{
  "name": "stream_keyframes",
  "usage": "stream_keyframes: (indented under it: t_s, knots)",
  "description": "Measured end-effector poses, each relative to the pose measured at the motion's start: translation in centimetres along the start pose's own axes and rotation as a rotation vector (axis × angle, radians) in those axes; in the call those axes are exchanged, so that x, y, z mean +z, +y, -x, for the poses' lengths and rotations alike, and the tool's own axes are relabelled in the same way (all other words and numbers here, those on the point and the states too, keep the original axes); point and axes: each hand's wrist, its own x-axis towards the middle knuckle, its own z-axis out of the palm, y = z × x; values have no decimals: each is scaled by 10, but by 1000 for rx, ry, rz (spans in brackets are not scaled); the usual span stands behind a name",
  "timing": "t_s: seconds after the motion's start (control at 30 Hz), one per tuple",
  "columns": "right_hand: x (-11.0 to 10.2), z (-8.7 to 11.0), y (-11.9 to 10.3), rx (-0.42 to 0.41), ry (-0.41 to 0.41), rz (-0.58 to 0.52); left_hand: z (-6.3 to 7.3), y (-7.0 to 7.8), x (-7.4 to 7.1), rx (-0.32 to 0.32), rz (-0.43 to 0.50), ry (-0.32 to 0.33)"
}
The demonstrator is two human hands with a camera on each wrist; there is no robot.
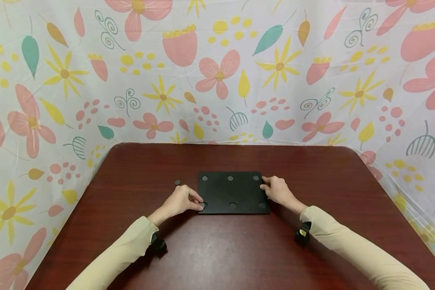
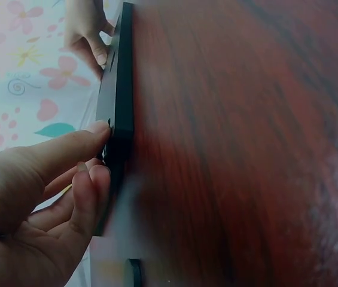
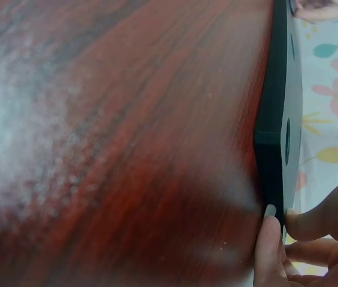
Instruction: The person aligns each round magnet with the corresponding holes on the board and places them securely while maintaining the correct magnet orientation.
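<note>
A flat black rectangular board [image 1: 233,192] lies on the table, with several round recesses in two rows along its long sides. My left hand [image 1: 183,200] is at its near left corner, thumb on top by the corner recess and fingers against the left edge. Whether a small piece is under that thumb is hidden. At the right edge, towards the far corner, my right hand [image 1: 277,190] grips the board between thumb and fingers. In the right wrist view the thumb [image 3: 312,222] lies over the top face. A small dark disc [image 1: 177,182] lies left of the board.
The reddish-brown wooden table [image 1: 217,249] reaches back to a floral cloth [image 1: 217,72] hanging behind and at both sides. A black wrist camera [image 1: 158,244] sits under the left sleeve, another camera [image 1: 302,234] under the right.
</note>
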Motion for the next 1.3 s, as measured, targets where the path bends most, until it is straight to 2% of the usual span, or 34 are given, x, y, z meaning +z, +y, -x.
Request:
stream_keyframes:
  t_s: [0.2,0.63,1.03,1.3]
  knots:
    - [1,0,1,-3,-5,-7,0,1,1,-20,-10,2]
    - [0,1,0,4,6,5,1,1,2,-4,-3,4]
    - [0,1,1,-4,-11,-2,0,3,4,32,0,-5]
    - [-1,1,0,-3,-14,-8,1,-2,-5,71,13,2]
